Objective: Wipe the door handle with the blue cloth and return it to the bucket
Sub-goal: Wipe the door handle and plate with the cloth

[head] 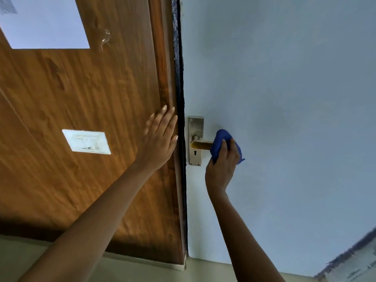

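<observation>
A brass lever door handle [200, 144] sticks out from a silver backplate [195, 127] with a keyhole, on the left edge of a pale blue door [284, 98]. My right hand [222, 167] grips the blue cloth [220, 140], which is wrapped over the outer end of the handle. My left hand [159, 139] lies flat with fingers spread on the wooden panel [91, 88], just left of the dark door edge. No bucket is in view.
A white switch plate [87, 141] is set in the wooden panel left of my left hand. A white sheet [44, 23] hangs at the upper left. Pale floor [40, 259] runs along the bottom, with a scuffed patch at the lower right.
</observation>
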